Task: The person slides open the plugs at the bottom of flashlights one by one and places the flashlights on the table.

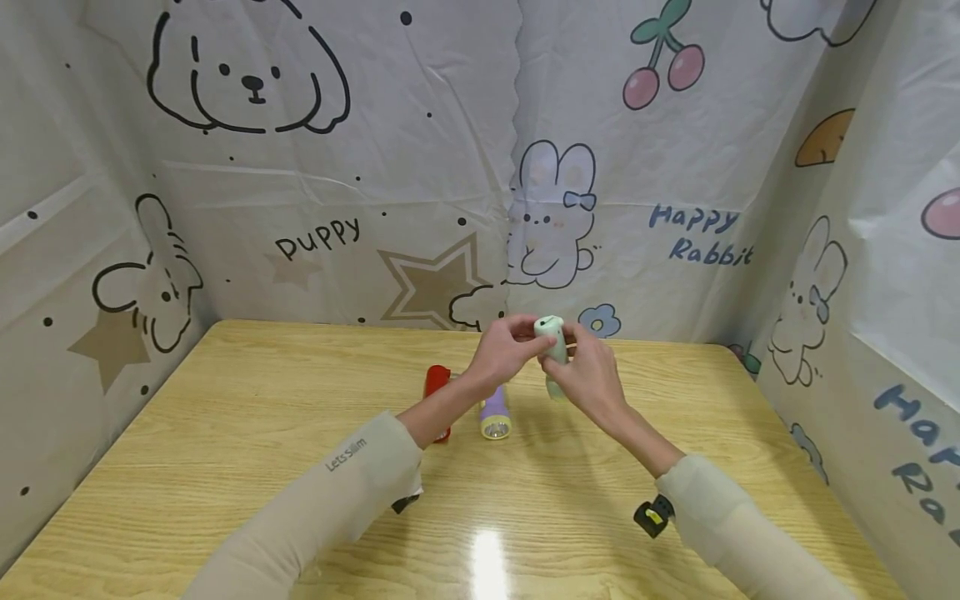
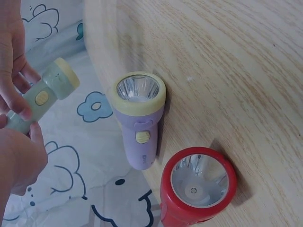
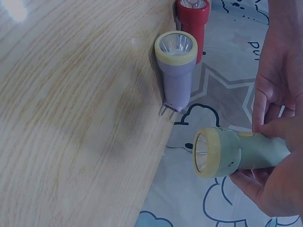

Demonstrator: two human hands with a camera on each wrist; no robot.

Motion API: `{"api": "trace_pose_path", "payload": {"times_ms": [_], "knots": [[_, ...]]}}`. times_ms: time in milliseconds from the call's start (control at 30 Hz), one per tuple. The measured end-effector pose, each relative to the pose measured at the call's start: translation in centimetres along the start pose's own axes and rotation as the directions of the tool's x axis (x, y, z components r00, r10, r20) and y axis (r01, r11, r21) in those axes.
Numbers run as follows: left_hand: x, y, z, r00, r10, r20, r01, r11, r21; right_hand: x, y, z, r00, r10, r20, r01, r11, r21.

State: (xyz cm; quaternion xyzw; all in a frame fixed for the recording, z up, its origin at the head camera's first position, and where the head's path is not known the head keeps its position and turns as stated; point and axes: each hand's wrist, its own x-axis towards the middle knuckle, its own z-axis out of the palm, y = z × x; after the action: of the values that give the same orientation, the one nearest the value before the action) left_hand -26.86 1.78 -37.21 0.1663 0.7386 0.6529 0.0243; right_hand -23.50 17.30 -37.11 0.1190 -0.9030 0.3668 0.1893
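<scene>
Both hands hold a pale green flashlight (image 1: 553, 343) above the far part of the table, its yellow-rimmed lens end (image 3: 206, 152) pointing down in the head view. My right hand (image 1: 592, 373) grips the body from the right. My left hand (image 1: 504, 354) meets it from the left, thumb and fingers at the body near the tail end. An oval yellow switch (image 2: 42, 98) shows on its side. A purple flashlight (image 2: 140, 137) with a yellow rim lies on the table, and a red flashlight (image 2: 198, 182) lies beside it, partly behind my left forearm in the head view.
The wooden table (image 1: 300, 500) stands against patterned cloth walls (image 1: 420, 167) at the back and sides. Two metal prongs (image 3: 168, 111) stick out from the tail of the purple flashlight. A bright light reflection lies on the near tabletop.
</scene>
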Motion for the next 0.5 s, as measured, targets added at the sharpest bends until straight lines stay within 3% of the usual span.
{"api": "trace_pose_path", "payload": {"times_ms": [500], "knots": [[-0.34,0.23,0.00,0.999,0.035,0.021,-0.034,0.999,-0.027,-0.26,0.27,-0.13,0.996,-0.085,-0.041,0.086,0.996,0.015]]}}
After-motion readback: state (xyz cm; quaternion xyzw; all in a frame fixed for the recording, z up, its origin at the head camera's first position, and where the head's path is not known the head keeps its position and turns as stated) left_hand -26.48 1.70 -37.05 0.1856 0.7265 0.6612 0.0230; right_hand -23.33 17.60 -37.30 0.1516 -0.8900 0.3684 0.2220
